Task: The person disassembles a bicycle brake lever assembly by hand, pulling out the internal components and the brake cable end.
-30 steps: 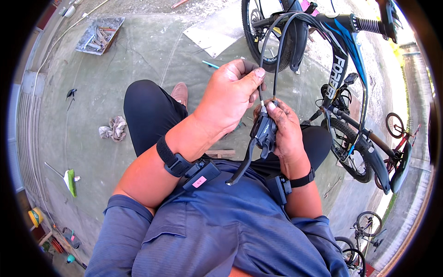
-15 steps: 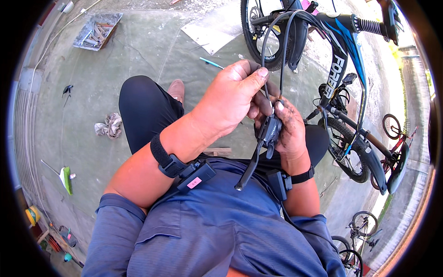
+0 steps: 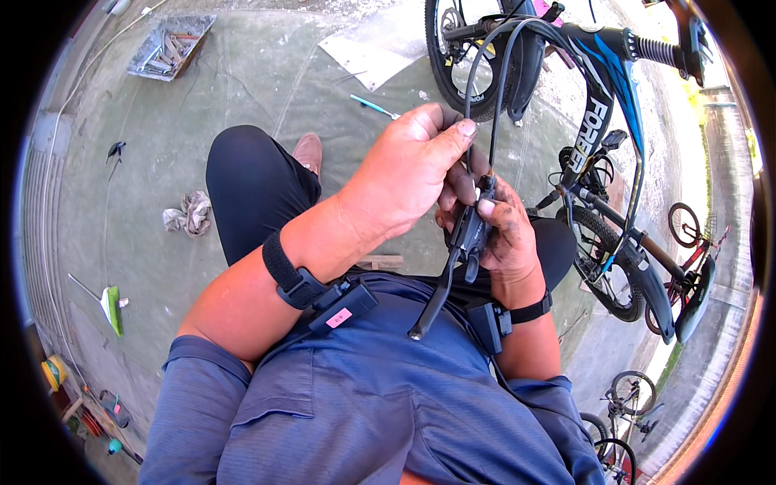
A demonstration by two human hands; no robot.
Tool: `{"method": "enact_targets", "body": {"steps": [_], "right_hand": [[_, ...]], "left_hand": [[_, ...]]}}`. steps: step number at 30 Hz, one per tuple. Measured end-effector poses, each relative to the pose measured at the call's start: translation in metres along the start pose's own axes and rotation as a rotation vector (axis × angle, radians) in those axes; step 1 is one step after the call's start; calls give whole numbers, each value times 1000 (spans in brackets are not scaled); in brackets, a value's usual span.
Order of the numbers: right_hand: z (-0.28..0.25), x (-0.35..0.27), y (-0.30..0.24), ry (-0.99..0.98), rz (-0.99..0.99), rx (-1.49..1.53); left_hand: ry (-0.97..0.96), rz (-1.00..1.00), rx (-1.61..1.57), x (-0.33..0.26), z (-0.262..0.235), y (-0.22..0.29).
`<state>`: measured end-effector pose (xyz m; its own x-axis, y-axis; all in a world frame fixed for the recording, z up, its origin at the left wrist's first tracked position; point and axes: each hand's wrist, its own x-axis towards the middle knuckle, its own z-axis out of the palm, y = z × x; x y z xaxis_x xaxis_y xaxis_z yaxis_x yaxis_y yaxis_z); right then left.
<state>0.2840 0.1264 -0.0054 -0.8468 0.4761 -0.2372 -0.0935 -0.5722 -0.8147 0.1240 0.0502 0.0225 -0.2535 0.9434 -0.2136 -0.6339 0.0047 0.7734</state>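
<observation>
My right hand is wrapped round a black bicycle brake and shift lever unit, its thumb on the housing. The lever blade points down toward my lap. Just above the unit, my left hand pinches a black cable between thumb and fingers. Dark grime covers the fingertips of both hands. A second black cable runs down into the top of the unit. Both cables arch over to the black and blue bicycle frame. My left fingers partly hide where the pinched cable meets the unit.
A metal tray of tools lies at the far left, and a blue-handled tool on the green ground sheet. A crumpled rag and a green-and-white brush-like thing lie left. More bicycles stand at right.
My right thumb has slid a little down the lever unit's housing. My left hand keeps its pinch on the cable, nearly in the same place.
</observation>
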Motion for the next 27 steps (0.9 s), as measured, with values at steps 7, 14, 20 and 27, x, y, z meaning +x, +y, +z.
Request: {"method": "enact_targets", "body": {"steps": [7, 14, 20, 27], "right_hand": [[6, -1, -3, 48, 20, 44], [13, 0, 2, 46, -19, 180], [20, 0, 3, 69, -50, 246], [17, -1, 5, 50, -37, 240]], "left_hand": [[5, -16, -3, -3, 3, 2], [-7, -1, -104, -3, -1, -5], [-3, -5, -240, -5, 0, -12], [-2, -26, -214, -3, 1, -10]]}}
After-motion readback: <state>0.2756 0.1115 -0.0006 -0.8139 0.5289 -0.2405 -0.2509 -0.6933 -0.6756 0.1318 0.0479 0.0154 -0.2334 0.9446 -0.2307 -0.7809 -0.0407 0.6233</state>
